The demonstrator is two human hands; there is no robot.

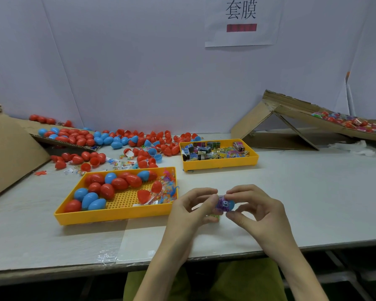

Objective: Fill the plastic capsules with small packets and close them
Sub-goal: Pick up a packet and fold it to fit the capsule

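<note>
Near the 6 o'clock edge of the worktop (313, 192) both hands meet just above the surface. The left hand (191, 205) has its fingers curled, pinching a purple packet (223, 204) from the 9 o'clock side. The right hand (254, 209) grips a blue capsule half (231, 204) between thumb and fingers from the 3 o'clock side. The packet sits at the mouth of that half, touching it; how deep it goes cannot be told.

At 10 o'clock from the hands lies a yellow tray (113, 216) holding closed red and blue capsules (109, 187). At 12 o'clock a second yellow tray (219, 162) holds small printed packets (213, 152). Loose capsules and halves (80, 135) lie heaped toward 10 and 11 o'clock by the wall, and a cardboard chute (291, 118) slopes at 2 o'clock
</note>
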